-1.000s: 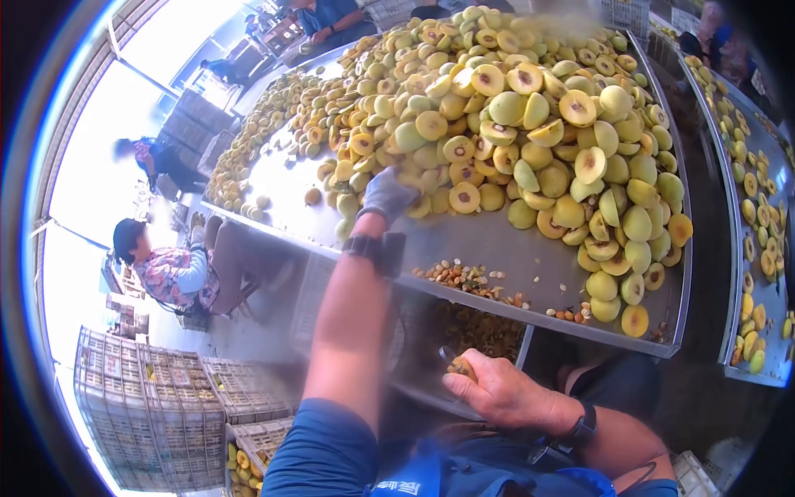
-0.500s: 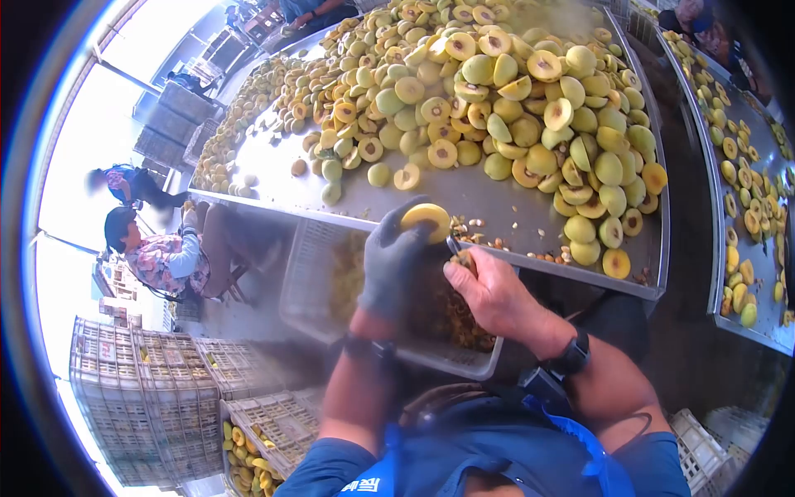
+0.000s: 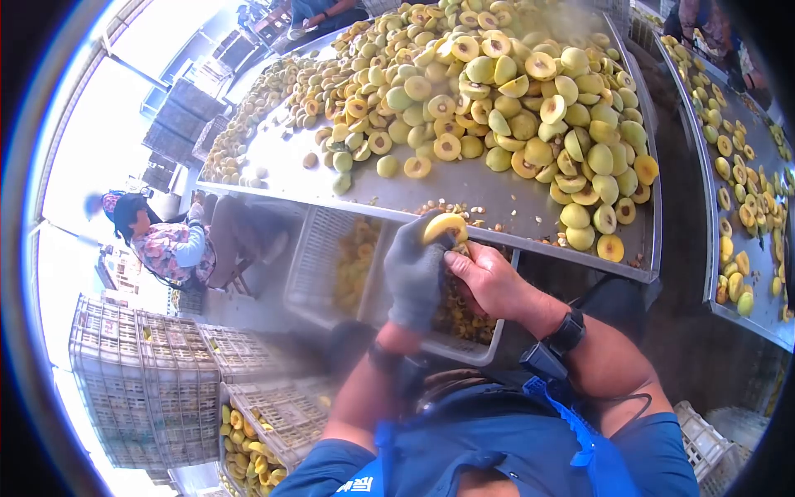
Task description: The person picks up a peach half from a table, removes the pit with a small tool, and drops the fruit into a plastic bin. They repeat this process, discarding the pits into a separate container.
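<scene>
My left hand (image 3: 414,277), in a grey glove, grips a yellow peach half (image 3: 445,227) over the near edge of a metal table (image 3: 373,192). Close against it, my bare right hand (image 3: 501,286) is closed around a small pitting tool whose handle my fingers hide; its tip is at the peach's cut side. A big pile of halved peaches (image 3: 505,108), many with the stone still in, covers much of the table. Loose pits and scraps (image 3: 451,207) lie along its near edge. Below my hands stands a plastic crate (image 3: 476,356) holding brownish scraps.
Left of that crate stands another crate (image 3: 308,248) with yellow peach pieces. Stacked crates (image 3: 137,381) rise at the lower left. A person (image 3: 170,244) sits at the left. Another metal table (image 3: 704,248) with peach halves runs along the right.
Both hands have shifted slightly right and closer together. The peach half has turned, and the tool has moved from beside it to its cut side.
</scene>
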`<state>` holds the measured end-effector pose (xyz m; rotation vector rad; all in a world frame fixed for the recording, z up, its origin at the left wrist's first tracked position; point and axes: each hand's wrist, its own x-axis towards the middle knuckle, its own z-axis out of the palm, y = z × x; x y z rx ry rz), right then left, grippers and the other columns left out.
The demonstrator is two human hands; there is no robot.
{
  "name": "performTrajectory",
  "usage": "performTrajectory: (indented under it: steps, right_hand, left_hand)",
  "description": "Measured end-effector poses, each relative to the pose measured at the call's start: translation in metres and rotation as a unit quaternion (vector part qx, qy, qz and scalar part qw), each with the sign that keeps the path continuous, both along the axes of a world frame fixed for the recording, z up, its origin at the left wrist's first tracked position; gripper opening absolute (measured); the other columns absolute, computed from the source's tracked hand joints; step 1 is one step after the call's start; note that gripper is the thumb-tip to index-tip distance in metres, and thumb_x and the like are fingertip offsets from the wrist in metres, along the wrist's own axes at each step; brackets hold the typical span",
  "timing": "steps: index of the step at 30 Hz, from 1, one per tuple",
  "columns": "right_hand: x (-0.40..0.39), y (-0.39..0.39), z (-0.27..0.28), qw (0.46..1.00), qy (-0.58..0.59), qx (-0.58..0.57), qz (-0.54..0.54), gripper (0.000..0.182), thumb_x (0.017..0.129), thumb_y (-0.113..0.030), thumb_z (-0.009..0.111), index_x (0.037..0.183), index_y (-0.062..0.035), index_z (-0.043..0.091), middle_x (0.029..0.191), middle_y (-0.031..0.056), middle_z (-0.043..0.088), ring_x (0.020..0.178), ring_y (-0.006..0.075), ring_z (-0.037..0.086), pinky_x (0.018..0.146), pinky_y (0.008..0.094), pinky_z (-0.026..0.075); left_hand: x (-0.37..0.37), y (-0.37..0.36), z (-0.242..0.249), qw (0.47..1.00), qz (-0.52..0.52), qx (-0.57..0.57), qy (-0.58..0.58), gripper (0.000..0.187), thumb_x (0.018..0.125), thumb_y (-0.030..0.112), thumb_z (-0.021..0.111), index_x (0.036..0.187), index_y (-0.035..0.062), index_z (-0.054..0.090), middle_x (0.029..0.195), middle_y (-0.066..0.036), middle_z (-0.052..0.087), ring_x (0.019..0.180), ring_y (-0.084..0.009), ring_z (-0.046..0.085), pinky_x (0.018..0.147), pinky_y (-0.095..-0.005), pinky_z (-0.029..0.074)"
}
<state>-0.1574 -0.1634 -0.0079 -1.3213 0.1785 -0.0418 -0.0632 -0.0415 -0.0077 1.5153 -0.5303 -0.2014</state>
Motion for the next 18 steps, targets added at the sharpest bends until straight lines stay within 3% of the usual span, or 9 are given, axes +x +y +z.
performTrajectory:
  steps: [5,7,9,11,15,18]
  right_hand:
    - [0.006,0.004,-0.026,0.995,-0.047,-0.088,0.015,0.038,0.107,-0.026,0.05,0.123,0.0059,0.062,0.109,0.0169,0.073,0.103,0.0235,0.067,0.094,0.0407,0.051]
    - [0.005,0.01,-0.017,0.998,-0.01,-0.056,0.012,0.032,0.109,-0.031,0.05,0.109,-0.0001,0.058,0.084,0.0059,0.058,0.069,0.0139,0.052,0.063,0.0314,0.043]
    - [0.002,0.009,-0.005,0.996,0.055,0.042,0.049,0.032,0.111,-0.034,0.05,0.101,-0.0035,0.055,0.071,0.0009,0.05,0.05,0.0099,0.045,0.046,0.0274,0.039]
    - [-0.001,0.005,0.004,0.959,0.148,0.205,0.125,0.034,0.111,-0.035,0.048,0.097,-0.0044,0.053,0.07,0.0018,0.049,0.046,0.0114,0.045,0.042,0.0287,0.039]
    - [-0.003,0.003,0.0,0.942,0.152,0.239,0.178,0.036,0.111,-0.037,0.046,0.094,-0.0062,0.05,0.068,0.0012,0.046,0.043,0.0111,0.044,0.038,0.0291,0.038]
    - [-0.004,0.006,0.002,0.94,0.153,0.24,0.187,0.035,0.111,-0.037,0.046,0.093,-0.0069,0.05,0.067,0.0006,0.046,0.043,0.01,0.044,0.039,0.0283,0.039]
  left_hand:
    - [0.01,0.001,-0.009,0.986,-0.052,-0.097,0.129,0.034,0.106,0.021,0.054,0.125,-0.0036,0.067,0.111,-0.009,0.071,0.097,-0.015,0.068,0.088,-0.0279,0.054]
    - [0.014,-0.001,-0.012,0.991,-0.045,-0.032,0.121,0.038,0.109,0.027,0.048,0.122,-0.003,0.068,0.106,-0.008,0.071,0.094,-0.0145,0.068,0.085,-0.0282,0.055]
    - [0.017,-0.004,-0.013,0.993,-0.042,0.007,0.11,0.042,0.111,0.03,0.045,0.117,-0.0024,0.07,0.1,-0.008,0.072,0.089,-0.014,0.068,0.081,-0.0291,0.055]
    - [0.012,-0.003,-0.008,0.993,-0.062,0.005,0.096,0.043,0.111,0.031,0.045,0.116,-0.0027,0.071,0.099,-0.009,0.073,0.087,-0.0147,0.068,0.08,-0.0297,0.056]
    - [0.005,-0.002,-0.004,0.978,-0.102,-0.083,0.161,0.045,0.109,0.035,0.047,0.117,-0.003,0.07,0.102,-0.01,0.073,0.086,-0.017,0.069,0.079,-0.0317,0.057]
    - [0.008,0.0,-0.01,0.99,-0.087,-0.06,0.09,0.047,0.108,0.039,0.049,0.118,-0.0031,0.069,0.102,-0.011,0.073,0.085,-0.0194,0.069,0.08,-0.0338,0.058]
